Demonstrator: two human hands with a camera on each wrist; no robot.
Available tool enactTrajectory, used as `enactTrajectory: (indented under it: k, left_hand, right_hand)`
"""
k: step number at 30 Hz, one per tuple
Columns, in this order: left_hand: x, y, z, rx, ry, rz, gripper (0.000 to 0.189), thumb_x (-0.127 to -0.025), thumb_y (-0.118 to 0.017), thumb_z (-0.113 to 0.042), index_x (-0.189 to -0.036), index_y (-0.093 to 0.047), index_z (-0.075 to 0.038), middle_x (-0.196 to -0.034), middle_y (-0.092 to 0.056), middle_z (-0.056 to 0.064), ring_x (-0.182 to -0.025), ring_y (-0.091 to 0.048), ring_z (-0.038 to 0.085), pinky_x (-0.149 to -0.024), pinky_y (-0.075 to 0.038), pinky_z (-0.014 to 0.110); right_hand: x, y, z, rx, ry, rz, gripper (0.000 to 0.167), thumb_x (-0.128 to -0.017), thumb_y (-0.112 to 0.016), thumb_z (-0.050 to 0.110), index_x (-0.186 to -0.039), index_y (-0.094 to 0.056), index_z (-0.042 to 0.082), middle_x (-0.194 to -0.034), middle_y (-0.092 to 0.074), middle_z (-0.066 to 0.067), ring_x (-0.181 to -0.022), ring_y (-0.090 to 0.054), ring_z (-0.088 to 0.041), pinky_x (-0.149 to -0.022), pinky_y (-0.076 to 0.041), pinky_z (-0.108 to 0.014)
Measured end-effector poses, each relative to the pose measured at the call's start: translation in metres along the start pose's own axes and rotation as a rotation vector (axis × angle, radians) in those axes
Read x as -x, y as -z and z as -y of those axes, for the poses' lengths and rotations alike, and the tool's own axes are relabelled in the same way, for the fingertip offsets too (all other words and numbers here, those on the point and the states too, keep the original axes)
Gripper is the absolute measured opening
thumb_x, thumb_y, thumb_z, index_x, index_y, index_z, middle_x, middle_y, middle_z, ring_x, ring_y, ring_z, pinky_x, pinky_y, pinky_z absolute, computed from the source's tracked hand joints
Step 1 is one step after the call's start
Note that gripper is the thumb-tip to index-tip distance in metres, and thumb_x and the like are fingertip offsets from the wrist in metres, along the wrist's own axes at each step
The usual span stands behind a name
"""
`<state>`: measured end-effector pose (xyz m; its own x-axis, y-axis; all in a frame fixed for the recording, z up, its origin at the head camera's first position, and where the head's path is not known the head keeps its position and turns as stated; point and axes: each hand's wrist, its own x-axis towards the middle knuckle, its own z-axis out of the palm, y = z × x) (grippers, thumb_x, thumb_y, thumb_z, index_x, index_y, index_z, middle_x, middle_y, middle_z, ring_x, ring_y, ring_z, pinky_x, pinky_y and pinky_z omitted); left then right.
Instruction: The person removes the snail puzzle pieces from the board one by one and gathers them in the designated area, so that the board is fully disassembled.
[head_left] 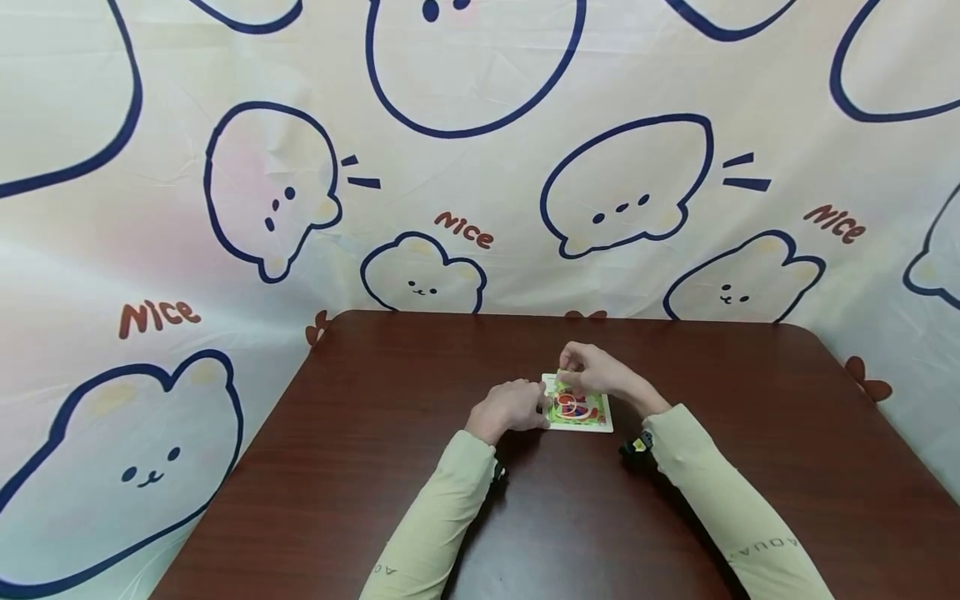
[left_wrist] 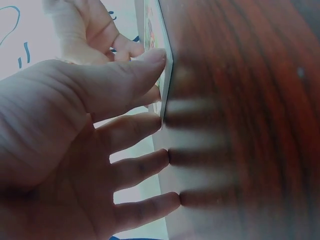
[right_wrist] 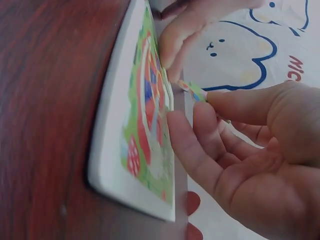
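Note:
A small picture puzzle board (head_left: 592, 417) with a white border and a green and red picture lies flat on the table. At its left edge is the left hand (head_left: 508, 407), thumb touching the near corner; in the left wrist view its fingers (left_wrist: 145, 162) extend fairly straight, several tips meeting the tabletop. Over the board's far edge, the right hand (head_left: 596, 368) pinches a small green puzzle piece (right_wrist: 196, 92) between thumb and forefinger. The piece is tilted and partly covered by the fingertips. A red spotted shape (right_wrist: 133, 157) is printed near the board's corner.
The dark brown wooden table (head_left: 360, 433) extends on all sides of the board. Behind it hangs a pale cloth backdrop (head_left: 517, 192) with cartoon bear outlines. Both forearms wear light green sleeves (head_left: 442, 508) and dark wrist straps.

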<state>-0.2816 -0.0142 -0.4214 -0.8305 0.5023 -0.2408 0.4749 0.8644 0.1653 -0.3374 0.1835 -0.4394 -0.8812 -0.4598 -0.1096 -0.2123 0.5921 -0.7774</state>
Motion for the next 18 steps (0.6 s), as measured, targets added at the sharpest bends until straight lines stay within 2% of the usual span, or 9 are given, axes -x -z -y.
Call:
enactTrajectory:
  k: [3,7,10,14,18]
  left_hand:
    - [0.000,0.001,0.001,0.017,-0.002,-0.003,0.039,-0.089,-0.072,-0.040,-0.126,-0.068,-0.028,-0.145,-0.053,-0.001,-0.103,-0.059,0.016,-0.076,-0.049,0.031]
    - [0.000,0.001,0.004,0.060,-0.016,-0.018,0.034,-0.087,-0.074,-0.037,-0.118,-0.070,-0.025,-0.120,-0.065,0.000,-0.084,-0.055,0.015,-0.070,-0.044,0.029]
    - [0.000,-0.001,0.006,0.066,-0.019,-0.029,0.037,-0.087,-0.074,-0.038,-0.121,-0.069,-0.024,-0.109,-0.066,0.000,-0.081,-0.053,0.014,-0.071,-0.043,0.029]
    - [0.000,-0.002,0.008,0.077,-0.014,-0.037,0.046,-0.087,-0.074,-0.039,-0.129,-0.065,-0.024,-0.116,-0.067,0.001,-0.086,-0.053,0.015,-0.077,-0.045,0.030]
    - [0.000,-0.003,0.008,0.073,-0.031,-0.046,0.047,-0.088,-0.073,-0.038,-0.131,-0.063,-0.022,-0.120,-0.066,0.002,-0.089,-0.054,0.015,-0.080,-0.046,0.031]
  right_hand:
    - [0.004,0.006,-0.002,0.023,0.003,-0.017,0.017,-0.094,-0.066,0.018,-0.102,-0.055,0.008,-0.088,-0.061,-0.009,-0.072,-0.061,-0.020,-0.065,-0.053,-0.032]
    - [0.012,0.013,-0.006,0.023,-0.003,-0.006,0.017,-0.093,-0.068,0.019,-0.103,-0.058,0.009,-0.090,-0.064,-0.010,-0.077,-0.063,-0.022,-0.068,-0.054,-0.034]
    - [0.018,0.017,-0.011,0.017,-0.002,0.006,0.017,-0.093,-0.069,0.019,-0.103,-0.060,0.009,-0.091,-0.064,-0.010,-0.076,-0.063,-0.022,-0.068,-0.055,-0.035]
    - [0.025,0.024,-0.017,0.007,0.005,0.010,0.016,-0.093,-0.068,0.018,-0.104,-0.060,0.008,-0.091,-0.062,-0.011,-0.077,-0.062,-0.021,-0.069,-0.056,-0.036]
    - [0.035,0.033,-0.023,0.029,-0.004,-0.004,0.016,-0.093,-0.067,0.016,-0.105,-0.061,0.008,-0.090,-0.062,-0.011,-0.075,-0.062,-0.021,-0.069,-0.056,-0.036]
